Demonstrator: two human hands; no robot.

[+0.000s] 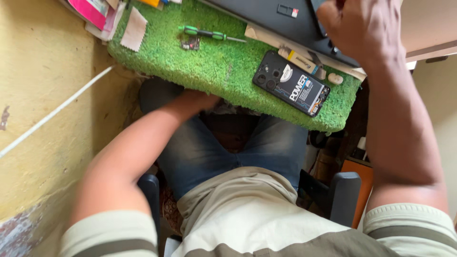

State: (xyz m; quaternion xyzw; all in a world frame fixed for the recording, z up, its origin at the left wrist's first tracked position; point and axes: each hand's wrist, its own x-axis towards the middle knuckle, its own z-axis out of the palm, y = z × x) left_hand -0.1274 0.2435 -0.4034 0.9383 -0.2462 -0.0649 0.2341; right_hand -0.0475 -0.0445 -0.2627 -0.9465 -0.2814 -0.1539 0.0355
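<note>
My left hand (197,101) reaches down under the front edge of a green turf mat (214,66); its fingers are hidden beneath the mat. My right hand (362,26) is raised at the top right with curled fingers, over a dark laptop (266,14); whether it holds anything is hidden. A black phone with its back cover off (291,83) lies on the mat between my arms. Further left lie a green-handled screwdriver (209,34) and a small circuit part (190,44).
A small tube (297,58) and a white pebble-like piece (335,78) lie beside the phone. A pale cloth square (134,29) and pink papers (90,12) sit at the mat's left end. A yellow wall (43,95) is on the left, chair armrests (343,195) flank my lap.
</note>
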